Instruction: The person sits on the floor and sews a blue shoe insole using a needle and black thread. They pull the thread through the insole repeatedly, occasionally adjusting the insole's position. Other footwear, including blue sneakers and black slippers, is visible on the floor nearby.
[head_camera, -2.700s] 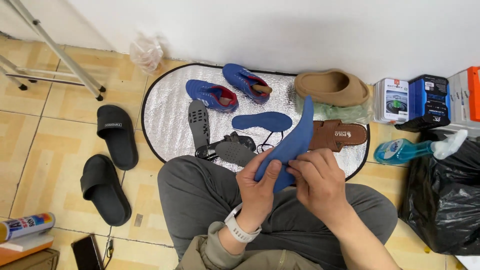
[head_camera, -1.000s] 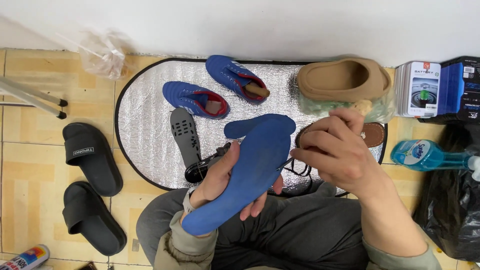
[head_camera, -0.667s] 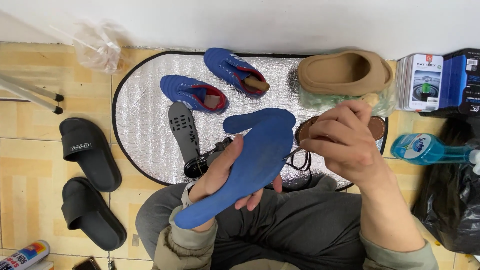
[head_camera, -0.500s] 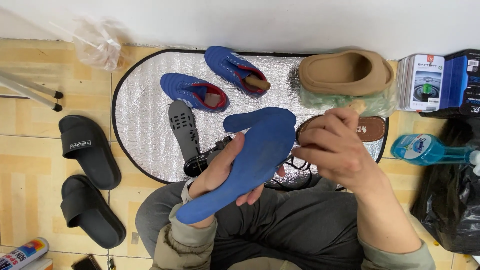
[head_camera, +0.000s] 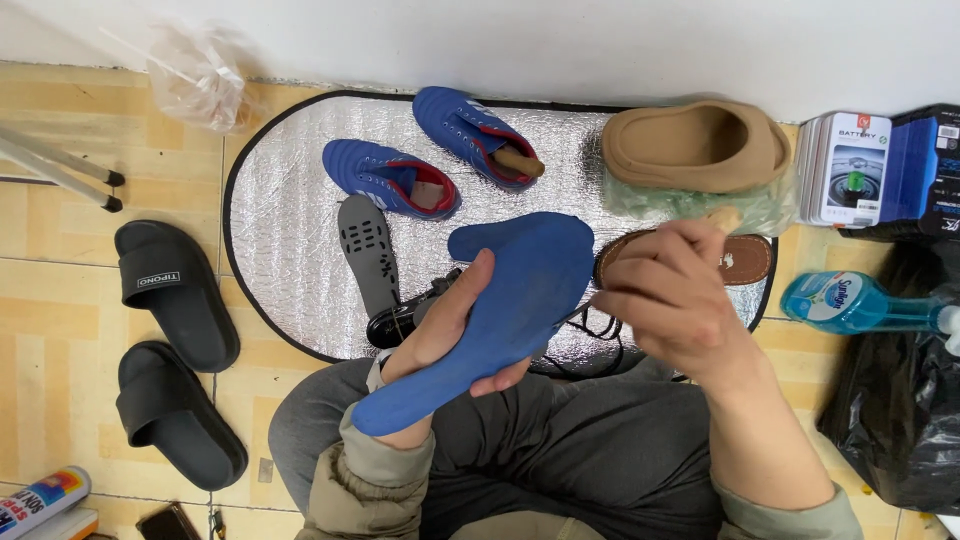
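Head view: two blue shoes (head_camera: 392, 178), two black slides (head_camera: 175, 290), left hand (head_camera: 450, 325) holding one insole (head_camera: 500, 310).

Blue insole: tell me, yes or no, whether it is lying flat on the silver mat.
No: the blue insole is lifted above the silver mat, gripped from beneath by the left hand, while the right hand hovers beside its wide end.

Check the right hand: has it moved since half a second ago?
Yes. The right hand has dropped slightly and drawn back from the tan clog, its fingers now over the brown sandal, beside the blue insole in the left hand.
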